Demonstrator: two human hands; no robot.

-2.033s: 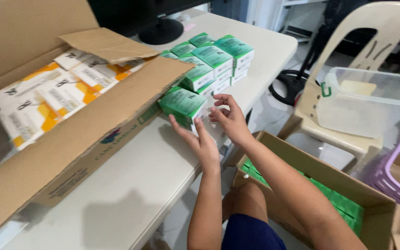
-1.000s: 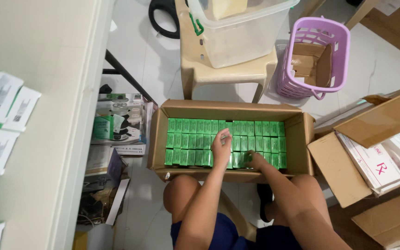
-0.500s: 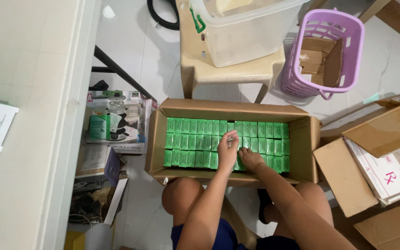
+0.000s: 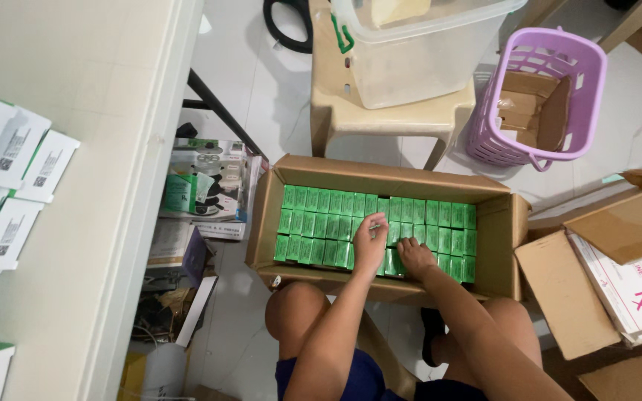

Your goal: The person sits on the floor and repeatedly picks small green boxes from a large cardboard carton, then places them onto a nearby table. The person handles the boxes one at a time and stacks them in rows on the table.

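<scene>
Head view looks straight down at your two hands inside a carton (image 4: 265, 223) on the floor between your knees. Your left hand (image 4: 370, 243) curls its fingers (image 4: 375, 220) over the tops of the green boxes (image 4: 321, 223) near the middle of the packed rows, gripping one or two of them; how many, you cannot tell. Your right hand (image 4: 414, 257) lies just beside it, fingers bent down onto the boxes in the near row, pressing or pinching them; whether they close around one is unclear. The green boxes stand upright in tight rows and fill the carton nearly wall to wall.

Behind the carton stands a beige stool (image 4: 388, 119) bearing a clear plastic bin (image 4: 417, 59). To its right sits a purple basket (image 4: 581, 82) with cardboard scraps inside. At the right edge, another open carton (image 4: 559, 289) holds white packs (image 4: 626, 289). On the left, the tabletop (image 4: 98, 148) carries white boxes (image 4: 16, 160) along its edge.
</scene>
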